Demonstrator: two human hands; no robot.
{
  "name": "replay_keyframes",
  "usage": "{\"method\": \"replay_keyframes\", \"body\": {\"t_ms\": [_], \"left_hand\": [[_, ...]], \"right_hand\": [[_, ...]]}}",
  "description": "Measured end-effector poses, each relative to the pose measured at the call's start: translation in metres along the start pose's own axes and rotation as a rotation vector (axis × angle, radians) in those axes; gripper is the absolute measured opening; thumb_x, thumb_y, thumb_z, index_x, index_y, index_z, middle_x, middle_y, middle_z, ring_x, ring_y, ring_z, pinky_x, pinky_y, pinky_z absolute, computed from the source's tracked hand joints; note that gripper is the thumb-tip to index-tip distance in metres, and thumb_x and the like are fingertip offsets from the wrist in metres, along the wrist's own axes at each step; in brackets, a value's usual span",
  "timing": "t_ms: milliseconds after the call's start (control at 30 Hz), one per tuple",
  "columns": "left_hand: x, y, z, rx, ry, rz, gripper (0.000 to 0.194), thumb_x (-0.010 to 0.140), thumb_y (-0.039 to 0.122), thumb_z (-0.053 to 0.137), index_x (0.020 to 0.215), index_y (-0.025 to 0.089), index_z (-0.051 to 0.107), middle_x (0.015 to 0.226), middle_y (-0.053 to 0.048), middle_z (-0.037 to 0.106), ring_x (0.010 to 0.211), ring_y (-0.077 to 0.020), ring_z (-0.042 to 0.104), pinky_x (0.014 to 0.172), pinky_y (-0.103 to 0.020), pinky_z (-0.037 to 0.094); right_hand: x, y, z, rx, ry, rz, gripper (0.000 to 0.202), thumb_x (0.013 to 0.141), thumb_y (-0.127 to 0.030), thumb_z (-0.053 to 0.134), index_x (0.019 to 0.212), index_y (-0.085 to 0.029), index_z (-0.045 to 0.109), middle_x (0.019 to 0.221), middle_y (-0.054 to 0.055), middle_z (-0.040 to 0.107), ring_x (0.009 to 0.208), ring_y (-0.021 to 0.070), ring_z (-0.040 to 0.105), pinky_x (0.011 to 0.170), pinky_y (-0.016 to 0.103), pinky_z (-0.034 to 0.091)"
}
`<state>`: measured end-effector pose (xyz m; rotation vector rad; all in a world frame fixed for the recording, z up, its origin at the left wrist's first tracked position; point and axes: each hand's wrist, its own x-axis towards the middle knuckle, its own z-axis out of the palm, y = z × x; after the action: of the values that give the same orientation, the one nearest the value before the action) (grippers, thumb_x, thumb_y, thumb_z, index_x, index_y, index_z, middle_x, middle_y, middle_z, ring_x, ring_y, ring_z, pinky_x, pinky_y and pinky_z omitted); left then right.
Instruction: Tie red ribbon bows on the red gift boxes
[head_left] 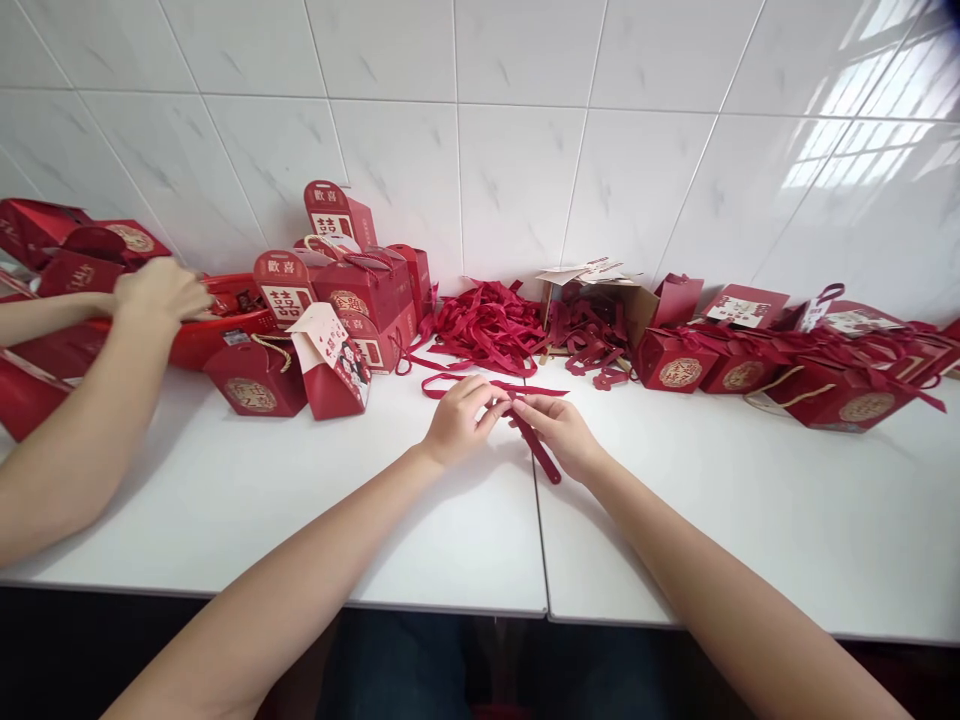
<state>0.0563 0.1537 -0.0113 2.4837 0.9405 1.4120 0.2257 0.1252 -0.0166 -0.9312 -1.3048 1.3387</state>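
Both my hands meet above the seam of the white table. My right hand point(562, 428) pinches a dark red strip point(541, 455), whose rounded end with a small hole slants down toward me. My left hand point(463, 418) closes its fingertips on the strip's upper end, right by my right thumb; exactly what lies between those fingertips is partly hidden. Just behind my hands a red ribbon point(442, 381) lies on the table. A tangled heap of red ribbons point(491, 325) sits farther back, beside an open cardboard box point(641, 318) from which dark red cut-out strips point(592, 345) spill.
Red gift boxes point(375, 300) stand stacked back left, with a smaller red and white box point(334, 375) in front. More red boxes with ribbons point(832, 390) line the right. At far left a co-worker's hand point(161, 290) reaches over a red basket point(202, 345). Behind is a tiled wall point(525, 160).
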Motion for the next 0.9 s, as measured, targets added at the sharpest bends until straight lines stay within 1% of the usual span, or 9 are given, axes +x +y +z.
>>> {"method": "replay_keyframes", "body": {"t_ms": [67,133,333,433,567,733,900], "left_hand": [[0.000,0.000,0.001,0.025,0.002,0.025,0.019,0.089,0.032,0.051,0.080,0.020,0.061,0.077,-0.003,0.059,0.074,-0.0163,0.055,0.073,-0.030,0.045],[0.000,0.000,0.001,0.049,0.012,0.043,0.019,0.090,0.032,0.050,0.080,0.020,0.061,0.076,-0.002,0.059,0.073,-0.0158,0.056,0.072,-0.030,0.045],[-0.001,0.001,0.002,0.122,0.042,0.073,0.020,0.089,0.031,0.052,0.077,0.020,0.062,0.074,-0.002,0.061,0.072,-0.0163,0.055,0.072,-0.031,0.042],[-0.002,0.002,0.003,0.138,0.041,0.074,0.020,0.089,0.031,0.051,0.077,0.020,0.062,0.074,-0.002,0.061,0.072,-0.0164,0.055,0.072,-0.032,0.041],[-0.002,0.005,0.005,0.140,0.029,0.078,0.018,0.089,0.029,0.052,0.077,0.020,0.061,0.072,-0.001,0.061,0.071,-0.0166,0.055,0.071,-0.032,0.040],[-0.002,0.009,0.006,0.117,0.018,0.071,0.016,0.090,0.027,0.050,0.078,0.019,0.059,0.074,-0.002,0.060,0.071,-0.0163,0.054,0.071,-0.032,0.040],[-0.002,0.011,0.007,0.070,-0.001,0.046,0.015,0.090,0.024,0.049,0.078,0.019,0.056,0.075,-0.001,0.057,0.069,-0.0147,0.052,0.069,-0.030,0.042]], "right_hand": [[0.000,0.001,0.000,-0.014,0.010,-0.036,0.035,0.067,-0.048,0.073,0.086,-0.019,0.069,0.080,0.001,0.068,0.078,0.0157,0.061,0.073,0.028,0.045],[0.000,0.003,-0.001,-0.016,0.013,-0.035,0.034,0.067,-0.048,0.072,0.085,-0.019,0.070,0.079,0.000,0.068,0.075,0.0145,0.060,0.073,0.028,0.044],[0.000,0.005,-0.001,-0.041,-0.017,-0.017,0.032,0.073,-0.049,0.067,0.082,-0.018,0.070,0.075,0.001,0.066,0.074,0.0152,0.061,0.071,0.028,0.044],[-0.002,0.003,0.004,-0.062,-0.013,-0.040,0.030,0.075,-0.048,0.063,0.077,-0.017,0.067,0.071,0.000,0.064,0.071,0.0140,0.060,0.067,0.027,0.044],[-0.003,0.002,0.010,-0.101,0.009,-0.092,0.029,0.077,-0.046,0.059,0.075,-0.018,0.061,0.067,-0.001,0.061,0.064,0.0124,0.057,0.061,0.025,0.042],[-0.002,0.005,0.010,-0.171,0.059,-0.172,0.023,0.077,-0.041,0.057,0.072,-0.019,0.056,0.064,-0.002,0.056,0.062,0.0124,0.054,0.060,0.026,0.041],[-0.001,0.008,0.010,-0.257,0.094,-0.226,0.020,0.078,-0.039,0.055,0.072,-0.019,0.053,0.062,-0.002,0.053,0.061,0.0140,0.054,0.055,0.026,0.039]]}}
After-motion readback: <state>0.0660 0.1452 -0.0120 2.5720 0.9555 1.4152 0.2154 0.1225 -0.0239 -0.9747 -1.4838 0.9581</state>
